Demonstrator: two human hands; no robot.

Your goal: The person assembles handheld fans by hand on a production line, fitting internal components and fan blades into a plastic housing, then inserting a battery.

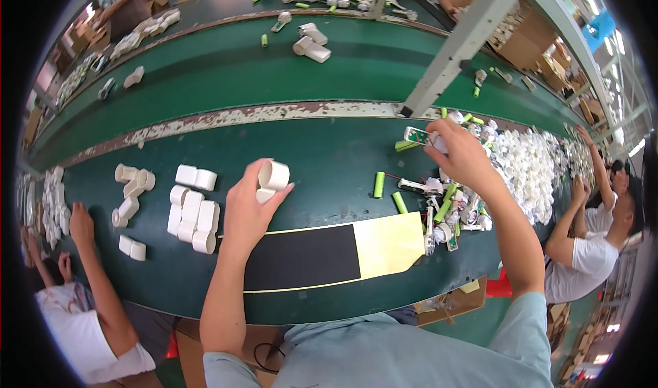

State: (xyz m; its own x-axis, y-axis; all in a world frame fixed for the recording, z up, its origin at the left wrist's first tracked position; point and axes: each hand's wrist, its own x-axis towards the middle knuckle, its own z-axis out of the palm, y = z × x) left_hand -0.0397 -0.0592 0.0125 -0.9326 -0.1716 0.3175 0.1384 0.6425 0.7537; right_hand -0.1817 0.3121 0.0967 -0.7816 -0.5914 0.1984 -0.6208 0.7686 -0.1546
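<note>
My left hand (pixel 245 206) is closed around a white plastic housing (pixel 275 176), its round hollow end facing up. Farther right, my right hand (pixel 465 154) grips a small assembly with a green circuit board (pixel 416 136) by one end; the fingers cover the rest of it. Under and beside that hand lie light-green battery cells (pixel 379 184) and a heap of wired assemblies with white and metal parts (pixel 432 186). Left of my left hand, several white housings (pixel 190 213) are grouped closely on the green worktable (pixel 322 162).
A yellow sheet (pixel 391 244) with a black panel (pixel 301 256) lies before me. White small parts (pixel 524 169) are heaped at right. Beyond a worn rail (pixel 274 114) runs a green belt (pixel 226 66) carrying housings (pixel 312 43). A metal post (pixel 462 45) rises there. Co-workers sit on both sides.
</note>
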